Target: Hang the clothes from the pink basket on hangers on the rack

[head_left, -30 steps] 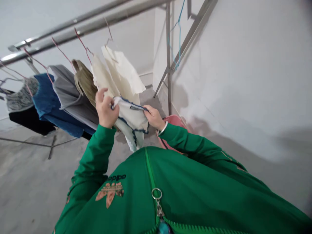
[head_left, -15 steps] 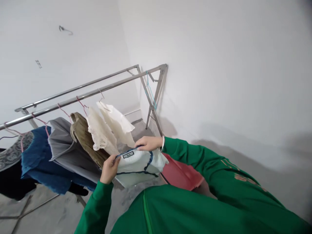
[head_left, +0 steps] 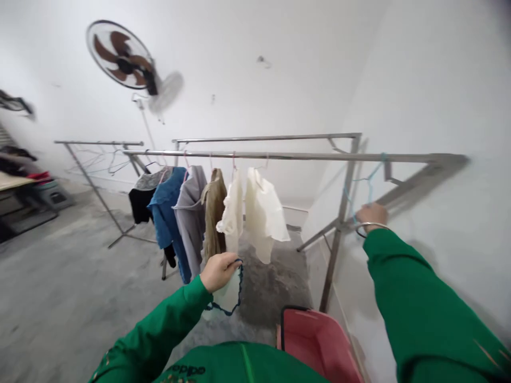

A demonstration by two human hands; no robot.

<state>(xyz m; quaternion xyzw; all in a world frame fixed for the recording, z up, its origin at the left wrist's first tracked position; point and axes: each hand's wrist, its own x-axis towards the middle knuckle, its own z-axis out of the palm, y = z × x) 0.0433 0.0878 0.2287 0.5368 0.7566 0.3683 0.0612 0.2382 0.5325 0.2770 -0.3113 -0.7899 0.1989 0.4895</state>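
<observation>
Out across the room went the right hand [head_left: 373, 214], up by the wall end of the drying rack, at the blue hanger [head_left: 372, 173] hooked over the front rail [head_left: 303, 156]; its fingers were curled in at the hanger's lower part, though how firmly they gripped couldn't be told. Down low, the left hand [head_left: 219, 271] had the pale garment with dark blue edging [head_left: 229, 296] pinched tight between thumb and fingers, the cloth dangling in front of the hanging row and well above the floor [head_left: 91, 298]. And what a floor: rough grey concrete, blotched darker under the rack, running to plain white walls [head_left: 223, 48]. Along the rail hung, from the right, a white top [head_left: 265, 213], a cream one [head_left: 232, 210], then brown [head_left: 215, 213], grey [head_left: 192, 191], blue [head_left: 170, 205], and a black-and-grey piece [head_left: 139, 205]. Near the wearer, a pink tub [head_left: 337, 338] sat by the rack's leg [head_left: 333, 266]. High on the back wall, a brown-bladed fan [head_left: 125, 65]; over to the left, a second rack [head_left: 99, 142] with thin hangers, and beyond it a table [head_left: 14, 182] at the frame's edge.
</observation>
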